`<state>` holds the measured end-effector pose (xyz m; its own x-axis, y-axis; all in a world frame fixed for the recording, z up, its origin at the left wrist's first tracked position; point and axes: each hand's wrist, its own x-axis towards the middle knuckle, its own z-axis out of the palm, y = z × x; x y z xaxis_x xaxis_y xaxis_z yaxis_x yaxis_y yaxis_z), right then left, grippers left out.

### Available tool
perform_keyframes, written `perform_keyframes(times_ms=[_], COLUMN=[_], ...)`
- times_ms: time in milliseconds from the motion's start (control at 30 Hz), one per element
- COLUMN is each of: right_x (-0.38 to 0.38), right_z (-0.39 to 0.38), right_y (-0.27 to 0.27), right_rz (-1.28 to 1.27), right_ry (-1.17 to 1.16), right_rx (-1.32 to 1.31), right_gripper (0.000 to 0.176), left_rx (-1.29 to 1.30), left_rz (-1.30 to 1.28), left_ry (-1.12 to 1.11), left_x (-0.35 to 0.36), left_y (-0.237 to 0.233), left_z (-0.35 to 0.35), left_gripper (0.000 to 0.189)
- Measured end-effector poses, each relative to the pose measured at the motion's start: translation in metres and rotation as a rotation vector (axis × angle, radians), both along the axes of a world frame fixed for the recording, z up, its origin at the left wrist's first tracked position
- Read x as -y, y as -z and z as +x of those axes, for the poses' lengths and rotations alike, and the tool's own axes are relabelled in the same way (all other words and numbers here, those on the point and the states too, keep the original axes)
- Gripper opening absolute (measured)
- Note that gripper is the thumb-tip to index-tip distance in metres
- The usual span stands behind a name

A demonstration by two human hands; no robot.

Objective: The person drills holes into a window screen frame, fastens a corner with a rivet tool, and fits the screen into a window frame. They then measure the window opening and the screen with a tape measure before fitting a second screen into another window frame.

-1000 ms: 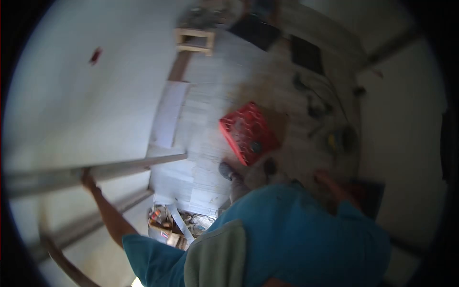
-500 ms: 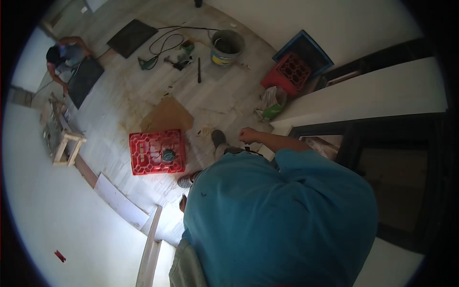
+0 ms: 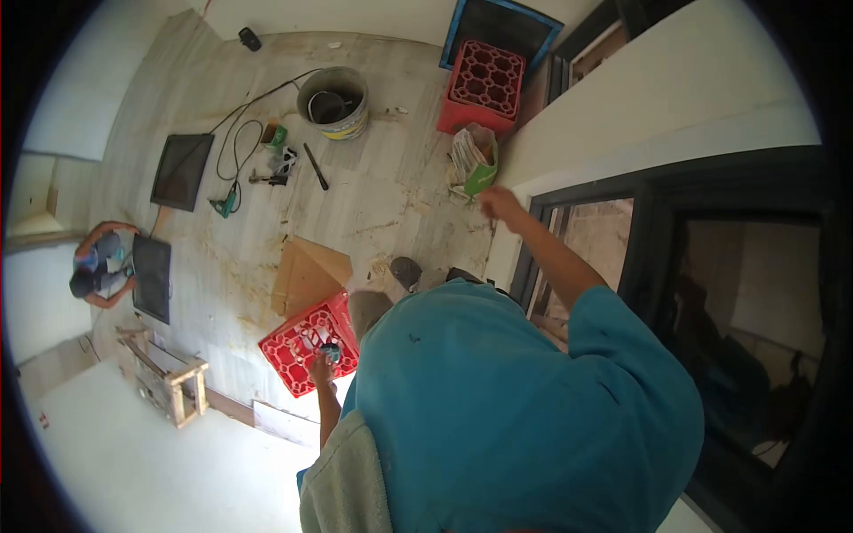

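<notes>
Left hand: I see my left hand (image 3: 322, 369) over the crate, its fingers right by the small teal object; I can't tell whether they grasp it or only rest near.
Small teal object: it (image 3: 331, 353) lies on the crate's lattice top, partly hidden by the hand. A clumsy pinch could knock it off the edge or tip it into an opening.
Red crate: it (image 3: 289, 351) sits on the floor just beside my leg, lattice face up. Leaning weight on one side might make it slide or tip.
Right hand: my right hand (image 3: 499, 206) hangs out near the window frame (image 3: 582, 197), fingers curled; I can't make out anything in it. Swinging back without looking, I could rap knuckles on that frame.
Cardboard: the brown sheet (image 3: 311, 274) lies flat next to the crate and could slip underfoot if stepped on.
Shoe: one shoe (image 3: 406, 271) stands on scattered debris, so a twist while reaching might cost me balance.
Green bag: it (image 3: 485, 175) stands near the right hand; a careless sweep could topple it.
</notes>
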<state>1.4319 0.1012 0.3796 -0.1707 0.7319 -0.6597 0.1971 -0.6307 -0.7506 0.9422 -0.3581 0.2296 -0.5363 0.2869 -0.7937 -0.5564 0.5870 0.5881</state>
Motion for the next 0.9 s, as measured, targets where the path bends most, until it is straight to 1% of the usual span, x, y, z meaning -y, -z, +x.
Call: perform_keyframes(times_ms=[33,67,100,200,233,267,300,333,367,400,433,467,533,600,633,667,700,733,767,800,833,900], right_x=[-0.012,-0.020,-0.038,-0.090,-0.103,-0.116,-0.129,-0.140,-0.150,-0.160,-0.174,-0.187,-0.229,-0.257,-0.267,-0.270,-0.272,-0.274,-0.275,-0.275,-0.272,-0.264], right_z=[0.015,0.013,0.028,0.071,0.086,0.096,0.112,0.119,0.125,0.135,0.152,0.176,0.248,0.325,0.318,0.294,0.277,0.259,0.246,0.238,0.237,0.247], right_y=[-0.005,-0.047,-0.069,-0.173,-0.215,-0.260,-0.297,-0.337,-0.374,-0.407,-0.435,-0.460,-0.510,-0.524,-0.532,-0.527,-0.525,-0.524,-0.522,-0.521,-0.520,-0.520], right_rz=[0.076,0.192,0.286,0.596,0.782,0.916,1.075,1.229,1.319,1.431,1.433,1.381,1.450,1.420,1.327,1.127,0.943,0.770,0.620,0.522,0.512,0.646], right_ry=[0.028,0.208,0.255,0.355,0.300,0.321,0.322,0.335,0.369,0.320,0.239,0.140,0.270,0.245,0.124,-0.004,-0.075,-0.109,-0.137,-0.154,-0.176,-0.240], right_rx=[-0.100,-0.034,-0.041,0.057,0.103,0.208,0.272,0.369,0.512,0.850,1.298,1.748,0.829,1.192,1.709,2.280,2.577,2.764,2.877,2.931,2.928,2.841], right_gripper=[0.017,0.022,0.024,0.031,0.032,0.031,0.029,0.026,0.027,0.032,0.035,0.038,0.041,0.045,0.044,0.043,0.042,0.042,0.041,0.041,0.040,0.037], left_rx=[-0.077,-0.150,-0.221,-0.425,-0.341,-0.245,-0.151,-0.051,0.047,0.032,0.016,0.000,-0.049,-0.055,-0.037,-0.018,0.014,0.016,0.015,0.011,0.006,0.010], left_rz=[-0.005,-0.012,-0.018,-0.021,0.077,0.098,0.114,0.054,-0.006,-0.029,-0.052,-0.074,-0.024,0.018,0.019,0.029,0.019,0.011,-0.005,-0.030,-0.022,-0.022], left_ry=[0.203,0.409,0.611,1.202,1.235,1.174,1.110,0.958,0.805,0.846,0.889,0.933,0.897,0.849,0.827,0.801,0.772,0.781,0.798,0.826,0.903,1.038], left_x=[-0.011,-0.023,-0.036,-0.096,-0.130,-0.166,-0.203,-0.237,-0.272,-0.313,-0.356,-0.396,-0.464,-0.530,-0.556,-0.582,-0.607,-0.634,-0.656,-0.673,-0.691,-0.731], left_y=[0.010,0.020,0.029,0.046,0.039,0.030,0.018,0.012,0.004,-0.013,-0.035,-0.050,-0.060,-0.057,-0.055,-0.055,-0.054,-0.054,-0.056,-0.058,-0.052,-0.060], left_z=[-0.002,0.000,0.004,0.008,0.002,-0.001,-0.003,0.003,0.006,0.006,0.006,0.005,0.001,-0.004,-0.010,-0.016,-0.018,-0.016,-0.016,-0.017,-0.019,-0.018], left_gripper=[0.024,0.025,0.027,0.037,0.033,0.029,0.027,0.024,0.021,0.021,0.022,0.024,0.024,0.025,0.026,0.026,0.026,0.026,0.025,0.025,0.023,0.022])
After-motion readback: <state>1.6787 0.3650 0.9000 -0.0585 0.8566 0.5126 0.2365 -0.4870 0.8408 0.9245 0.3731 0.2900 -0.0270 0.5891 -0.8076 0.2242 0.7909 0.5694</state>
